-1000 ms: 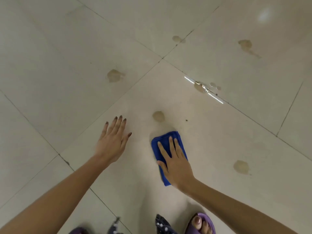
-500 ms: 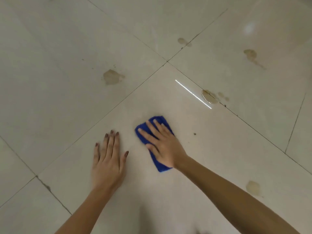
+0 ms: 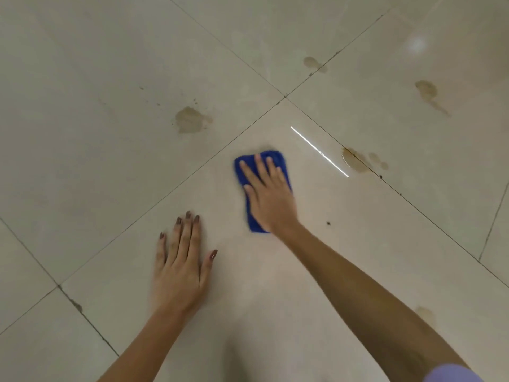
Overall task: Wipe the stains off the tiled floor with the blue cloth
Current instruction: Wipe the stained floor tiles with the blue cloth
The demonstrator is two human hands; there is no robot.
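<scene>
A folded blue cloth lies flat on the glossy beige tiled floor. My right hand presses down on the cloth with its fingers spread. My left hand rests flat on the same tile, lower left of the cloth, holding nothing. Brown stains show around: one on the tile to the upper left, one on the grout line to the right of the cloth, one by the far grout line, one at the upper right, and a faint one beside my right forearm.
Dark grout lines cross at a junction above the cloth. A thin bright light reflection lies between the cloth and the right stain. A small dark speck sits right of my wrist. A lilac sleeve edge shows at the bottom right.
My right hand has slid the cloth forward over the stain that lay just ahead of it; that stain no longer shows. The view has shifted forward, so the feet have left the frame.
</scene>
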